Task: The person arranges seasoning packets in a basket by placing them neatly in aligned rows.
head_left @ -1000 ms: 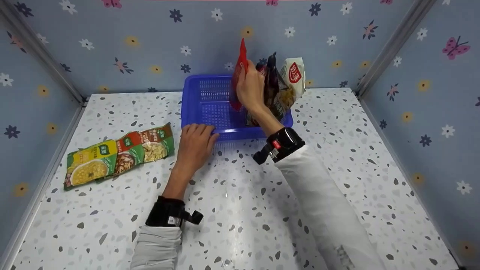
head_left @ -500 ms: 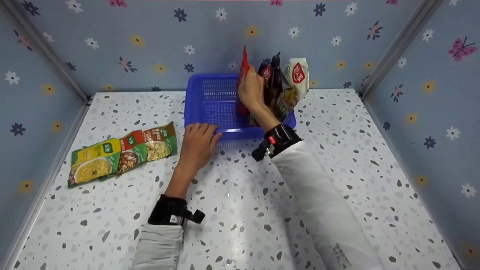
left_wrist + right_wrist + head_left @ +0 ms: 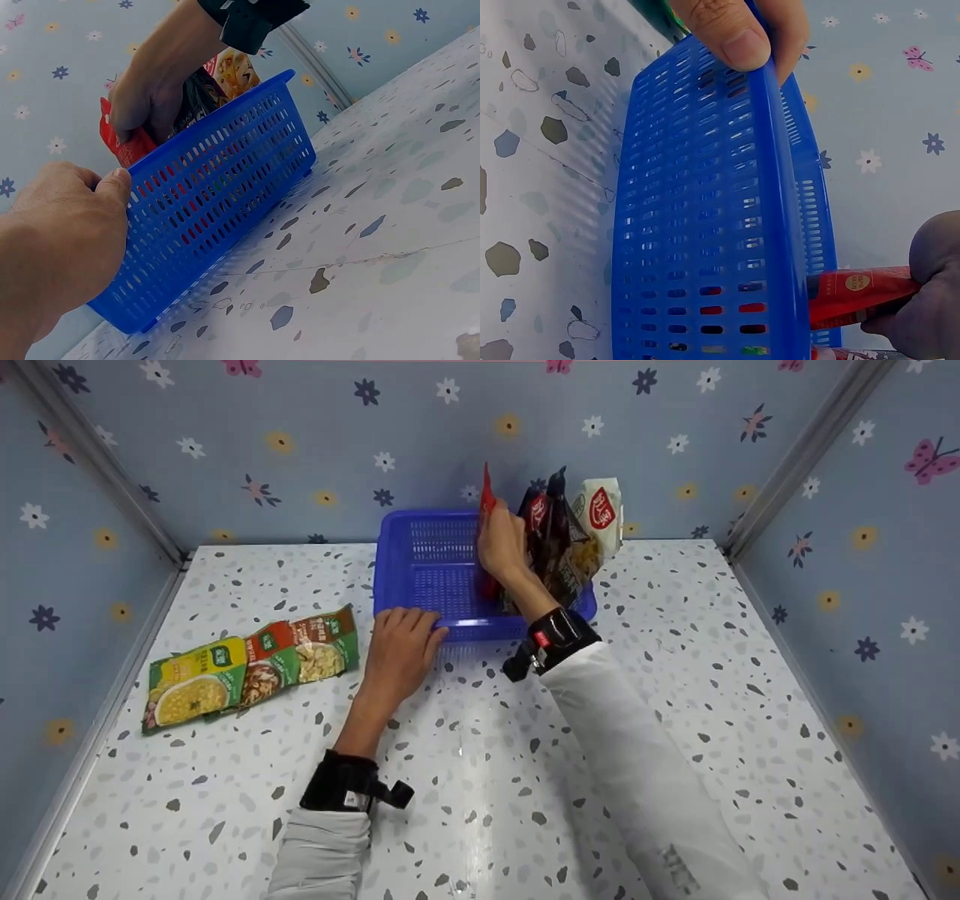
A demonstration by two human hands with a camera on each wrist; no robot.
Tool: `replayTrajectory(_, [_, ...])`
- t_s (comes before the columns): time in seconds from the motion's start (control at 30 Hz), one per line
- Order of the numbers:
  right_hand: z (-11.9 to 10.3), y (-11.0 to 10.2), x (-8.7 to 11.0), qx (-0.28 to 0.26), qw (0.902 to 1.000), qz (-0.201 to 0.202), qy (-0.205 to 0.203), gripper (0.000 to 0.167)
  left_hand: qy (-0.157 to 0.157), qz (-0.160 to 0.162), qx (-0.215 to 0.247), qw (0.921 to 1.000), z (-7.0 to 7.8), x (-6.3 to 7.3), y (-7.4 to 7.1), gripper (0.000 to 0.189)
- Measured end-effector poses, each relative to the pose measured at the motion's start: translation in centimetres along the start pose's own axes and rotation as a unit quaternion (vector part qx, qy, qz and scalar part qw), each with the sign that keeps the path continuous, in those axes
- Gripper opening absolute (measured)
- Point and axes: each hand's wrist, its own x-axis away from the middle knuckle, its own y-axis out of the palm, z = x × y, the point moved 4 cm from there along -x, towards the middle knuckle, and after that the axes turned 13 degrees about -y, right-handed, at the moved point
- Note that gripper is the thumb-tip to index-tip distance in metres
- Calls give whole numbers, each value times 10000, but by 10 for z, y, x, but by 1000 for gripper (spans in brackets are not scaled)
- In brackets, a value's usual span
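My left hand [image 3: 405,652] grips the near left rim of a blue plastic basket [image 3: 384,562], thumb outside and fingers over the edge, as the right wrist view shows. Inside the basket, my right hand [image 3: 502,540] holds a red food packet [image 3: 859,289] upright by its upper part. The packet's lower part is down between the basket walls, partly hidden by the hand. To its right, dark food packets [image 3: 555,525] and a white-topped packet [image 3: 604,510] stand leaning in the basket's right side.
Left of the basket lie overlapping green-edged food packets: a yellow one [image 3: 195,682], a red one [image 3: 268,660] and a brown one [image 3: 322,645]. The speckled table [image 3: 480,780] is bounded by flowered panels [image 3: 300,442] at the back and both sides.
My right hand has lowered the red packet further into the basket, and the packet has turned more upright. The left hand has stayed on the rim. The head view has shifted slightly.
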Motion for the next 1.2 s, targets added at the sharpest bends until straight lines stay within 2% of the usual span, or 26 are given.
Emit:
replayTrajectory(0.23, [1,2,-3,28,10000,88,-18,28,-42,-55,-60,10000,-1,-1,0,36])
replayTrajectory(0.37, [-4,-3,-2,-24,9998,136,109,30,-18,-35,-105,9999,-1,-1,0,37])
replayTrajectory(0.67, [-31,-27,11,-204,9990,133,374,36,-41,-102,-73,9999,-2,-1,1,41])
replayTrajectory(0.77, [-32,-28,12,-288,9986,130,413,45,-40,-99,-75,9999,-3,-1,2,43])
replayTrajectory(1.0, [-31,-26,13,-594,9961,-64,647,85,-1,-14,-52,10000,-2,0,0,42])
replayTrajectory(1.2, [-31,-25,12,-710,9951,-173,662,100,5,-20,-38,10000,-1,0,0,42])
